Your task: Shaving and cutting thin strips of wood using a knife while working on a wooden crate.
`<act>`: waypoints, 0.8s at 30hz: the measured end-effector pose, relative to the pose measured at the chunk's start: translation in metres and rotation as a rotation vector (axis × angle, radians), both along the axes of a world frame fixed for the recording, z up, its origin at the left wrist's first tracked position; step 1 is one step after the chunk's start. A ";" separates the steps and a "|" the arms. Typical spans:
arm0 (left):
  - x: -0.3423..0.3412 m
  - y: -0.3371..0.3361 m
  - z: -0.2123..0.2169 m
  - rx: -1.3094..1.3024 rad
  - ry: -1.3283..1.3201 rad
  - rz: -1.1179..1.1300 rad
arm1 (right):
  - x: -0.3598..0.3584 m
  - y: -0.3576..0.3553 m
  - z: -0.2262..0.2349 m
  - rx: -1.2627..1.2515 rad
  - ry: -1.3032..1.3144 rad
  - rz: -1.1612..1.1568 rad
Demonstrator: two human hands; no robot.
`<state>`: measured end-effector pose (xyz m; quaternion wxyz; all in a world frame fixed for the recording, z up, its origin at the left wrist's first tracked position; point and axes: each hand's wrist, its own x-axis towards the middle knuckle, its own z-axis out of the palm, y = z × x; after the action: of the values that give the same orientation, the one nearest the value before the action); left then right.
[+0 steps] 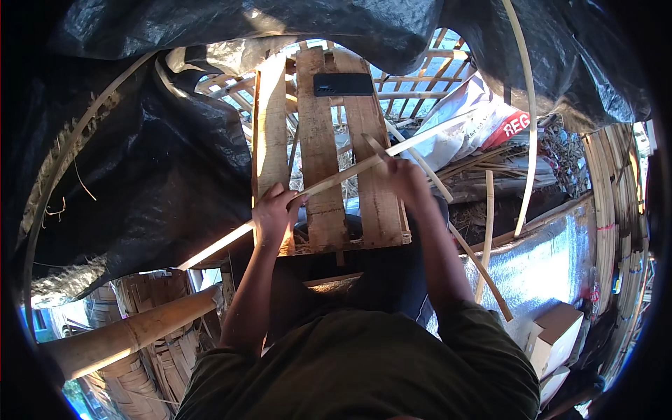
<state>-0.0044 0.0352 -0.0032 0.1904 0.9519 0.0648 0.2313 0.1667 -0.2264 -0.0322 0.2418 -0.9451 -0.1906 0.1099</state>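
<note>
Bamboo strip (329, 183) runs diagonally across frame centre, over wooden pallet (325, 147). Left hand (274, 213) and right hand (406, 178) both clamped on it. Risk: sharp splintered edge cuts palm if strip slides; overbending may snap it.

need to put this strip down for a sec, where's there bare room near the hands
Bare wood shows on the plank pallet between the dark phone at its far end and the left hand and right hand, which grip the bamboo strip. To the right it is crowded: loose strips, a white sack, cardboard boxes.
</note>
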 end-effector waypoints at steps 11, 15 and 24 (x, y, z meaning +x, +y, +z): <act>-0.004 0.003 -0.001 -0.015 0.041 0.007 | 0.005 -0.017 -0.015 -0.066 -0.292 0.082; -0.004 0.003 0.002 -0.030 0.035 0.016 | 0.010 -0.026 0.004 0.012 -0.098 -0.582; -0.008 0.008 0.001 -0.048 -0.005 0.010 | -0.010 0.009 0.028 0.108 0.502 -0.376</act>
<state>-0.0128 0.0428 -0.0021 0.2121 0.9461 0.0743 0.2331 0.1566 -0.2171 -0.0046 0.3470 -0.8929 0.0478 0.2830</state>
